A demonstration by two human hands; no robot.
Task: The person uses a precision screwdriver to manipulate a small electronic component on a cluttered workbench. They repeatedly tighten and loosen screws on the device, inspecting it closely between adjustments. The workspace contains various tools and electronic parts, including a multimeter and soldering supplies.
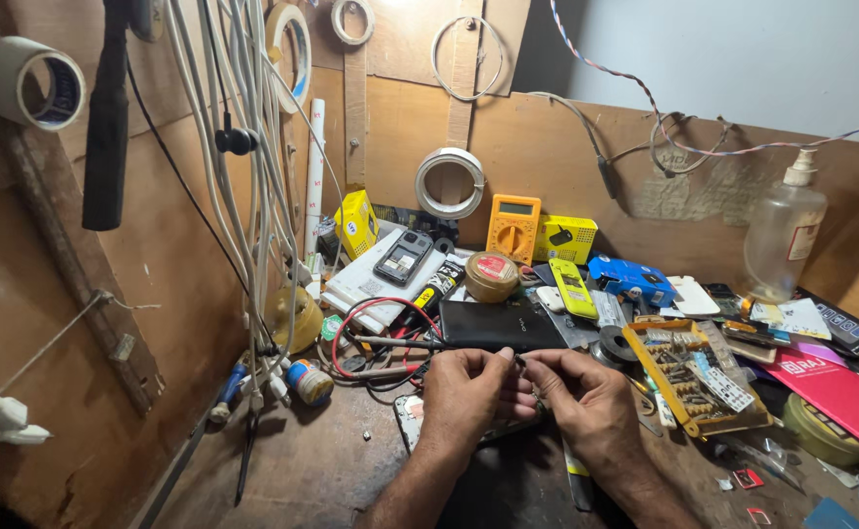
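Yellow box (357, 223) upright against the back board, left of centre; yellow meter (514, 227) beside a yellow carton (565, 238) further right; blue box (631, 279) lying flat right of those; round tape tin (491, 275) with red label between phone parts; clear pump bottle (783, 235) with a pale label at far right; red card (841, 392) flat at the right edge; yellow tray (692, 377) of small bits just right of the hands; black phone (500, 324) flat, long axis left-right, just behind the knuckles; left hand (466, 394) and right hand (589, 402) close together above a light phone (412, 415) on the bench, fingertips curled and pinched on something small and thin between them, too small to name; its pointing not clear; red wire (363, 318) looping left of the black phone
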